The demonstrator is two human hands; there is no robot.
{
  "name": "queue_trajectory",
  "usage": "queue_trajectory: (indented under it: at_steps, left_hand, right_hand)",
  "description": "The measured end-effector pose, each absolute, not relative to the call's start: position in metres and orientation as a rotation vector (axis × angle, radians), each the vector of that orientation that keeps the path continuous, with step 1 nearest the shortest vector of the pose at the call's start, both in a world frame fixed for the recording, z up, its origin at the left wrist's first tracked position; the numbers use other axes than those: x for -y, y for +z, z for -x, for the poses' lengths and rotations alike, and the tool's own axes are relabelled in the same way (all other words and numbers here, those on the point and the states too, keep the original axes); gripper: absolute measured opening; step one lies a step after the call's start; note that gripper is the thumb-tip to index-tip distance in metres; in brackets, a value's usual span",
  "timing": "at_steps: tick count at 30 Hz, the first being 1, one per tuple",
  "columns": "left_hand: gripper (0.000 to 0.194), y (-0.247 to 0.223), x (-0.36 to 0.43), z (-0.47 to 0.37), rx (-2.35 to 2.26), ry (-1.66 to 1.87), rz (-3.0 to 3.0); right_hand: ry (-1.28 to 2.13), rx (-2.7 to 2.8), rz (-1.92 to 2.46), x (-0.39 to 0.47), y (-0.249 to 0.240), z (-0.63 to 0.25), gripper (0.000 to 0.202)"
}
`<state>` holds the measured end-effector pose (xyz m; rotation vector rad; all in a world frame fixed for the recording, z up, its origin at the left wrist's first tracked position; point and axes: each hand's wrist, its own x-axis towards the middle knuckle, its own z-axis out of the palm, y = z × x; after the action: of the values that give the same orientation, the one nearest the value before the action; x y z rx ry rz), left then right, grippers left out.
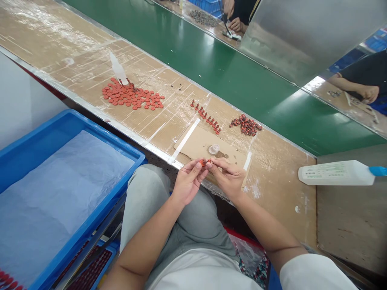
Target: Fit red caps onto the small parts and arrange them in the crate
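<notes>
My left hand (188, 182) pinches a small red disc (202, 162) at the bench's near edge. Right beside it, the fingertips of my right hand (229, 177) close on a small dark-and-red piece (208, 162) that meets the disc. Just beyond my hands a small clear cup (213, 149) stands on a cardboard sheet (193, 141). Behind it runs a slanting row of small red-based figures (208, 117). A pile of dark-and-red pieces (246, 125) lies to the right of the row, and many loose red discs (130, 96) are spread to the left.
A white nozzle bottle (117, 69) is by the discs. On the right lies a white bottle with a blue cap (337, 173). A blue tray (72, 117) is at the left. Beyond the green strip (193, 52), other people's hands (369, 94) are at work.
</notes>
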<state>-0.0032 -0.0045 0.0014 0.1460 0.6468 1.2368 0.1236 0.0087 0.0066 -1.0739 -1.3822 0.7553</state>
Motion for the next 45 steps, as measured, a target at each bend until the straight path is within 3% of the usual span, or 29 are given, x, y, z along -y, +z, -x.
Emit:
queue_trajectory:
  at_steps: [45]
  left_hand:
    - [0.021,-0.0036,0.0052,0.0035,-0.692,1.249,-0.182]
  right_hand:
    - [0.783,1.399,1.083,-0.006,0.0087,-0.1221,0.02]
